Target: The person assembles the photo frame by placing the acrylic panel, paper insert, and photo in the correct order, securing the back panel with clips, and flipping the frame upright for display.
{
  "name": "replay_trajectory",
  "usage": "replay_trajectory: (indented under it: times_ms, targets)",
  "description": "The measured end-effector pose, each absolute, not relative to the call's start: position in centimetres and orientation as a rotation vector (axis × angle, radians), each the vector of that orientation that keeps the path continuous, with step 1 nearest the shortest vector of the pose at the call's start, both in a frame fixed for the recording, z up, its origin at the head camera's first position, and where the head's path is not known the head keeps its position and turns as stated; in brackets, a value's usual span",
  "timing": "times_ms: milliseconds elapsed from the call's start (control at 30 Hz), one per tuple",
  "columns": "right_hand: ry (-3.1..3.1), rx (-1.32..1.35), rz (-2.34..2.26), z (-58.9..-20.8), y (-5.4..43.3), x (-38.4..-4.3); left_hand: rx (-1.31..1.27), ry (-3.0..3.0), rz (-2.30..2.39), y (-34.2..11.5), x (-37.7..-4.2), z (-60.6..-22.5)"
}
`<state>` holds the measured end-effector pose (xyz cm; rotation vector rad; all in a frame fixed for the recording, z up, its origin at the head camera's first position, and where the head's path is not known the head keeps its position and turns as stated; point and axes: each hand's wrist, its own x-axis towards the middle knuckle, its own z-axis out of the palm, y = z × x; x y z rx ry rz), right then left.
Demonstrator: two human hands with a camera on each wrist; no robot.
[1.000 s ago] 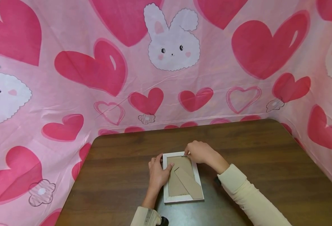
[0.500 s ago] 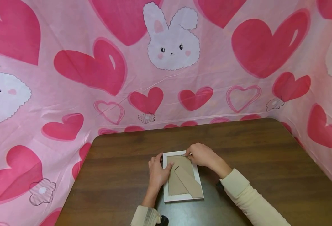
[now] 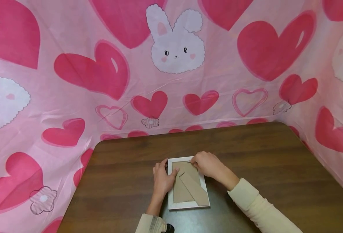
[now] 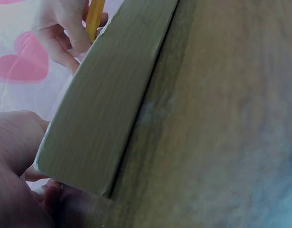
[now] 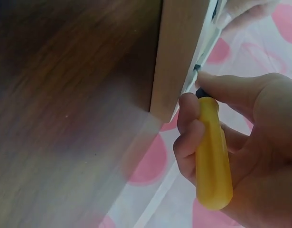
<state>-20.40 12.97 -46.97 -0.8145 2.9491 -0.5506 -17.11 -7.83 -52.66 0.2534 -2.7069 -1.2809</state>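
A picture frame [image 3: 188, 204] with a white rim lies back side up on the table, its brown backing board [image 3: 183, 166] and slanted easel leg [image 3: 193, 187] showing. My left hand [image 3: 163, 178] grips the frame's left side, thumb on top and fingers at the outer edge. At the far right corner, my right hand [image 3: 209, 164] holds a screwdriver with a yellow handle [image 5: 213, 156] and black collar. In the head view, a thin metal piece shows by the fingertips at the board's far edge; the exact contact is hidden.
The dark wooden table [image 3: 124, 181] has rounded far corners. A pink cloth [image 3: 171, 84] printed with hearts and rabbits hangs behind it and along both sides. A black strap [image 3: 169, 228] sits at my left wrist.
My right hand has shifted slightly nearer and to the right, with the screwdriver still at the frame's far right corner. The left hand and the frame stay put.
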Motion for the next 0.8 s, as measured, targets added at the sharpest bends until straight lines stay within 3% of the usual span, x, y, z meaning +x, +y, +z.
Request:
replay_trajectory:
  times_ms: [800]
  targets:
    - [2.913,-0.814,-0.852,-49.3,14.5,-20.2,0.232,-2.694,-1.253,-8.0,-17.1,-52.8]
